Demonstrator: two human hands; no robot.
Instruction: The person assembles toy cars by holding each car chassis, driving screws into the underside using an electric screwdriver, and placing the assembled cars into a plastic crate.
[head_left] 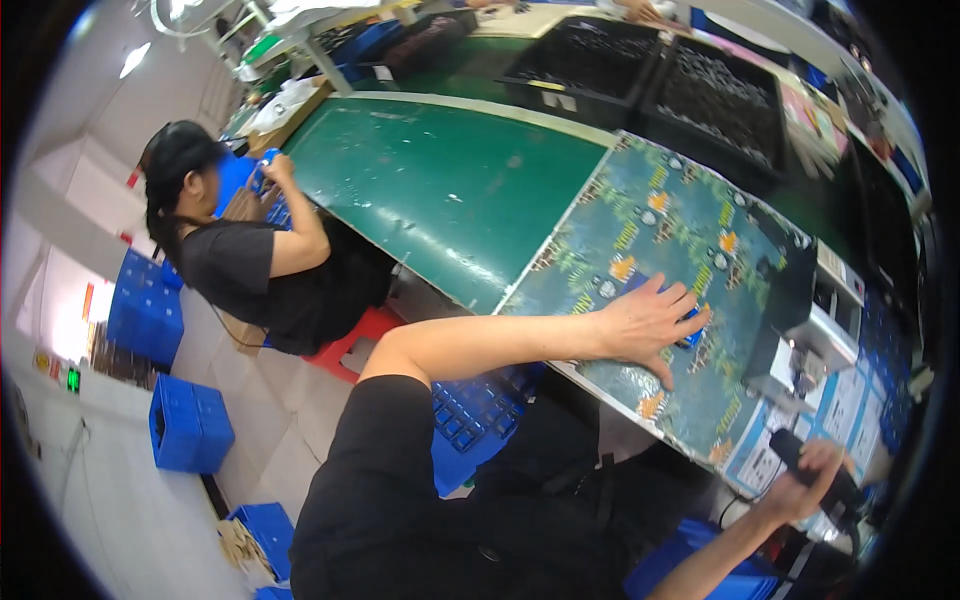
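Observation:
My left hand [650, 322] lies flat, fingers spread, on a small blue part [690, 335] that rests on the patterned blue-green mat [640, 215] covering the bench. My right hand [805, 480] is closed around a black handheld tool [815, 465] with a cable, low at the right near the bench's front corner. The blue part is mostly hidden under my left fingers.
A small grey machine [810, 340] stands on the bench right of the mat. Black trays [715, 95] of small parts sit at the back. A green conveyor belt [440, 180] runs left. A seated person [260, 260] works at its far side. Blue crates [188, 425] stand on the floor.

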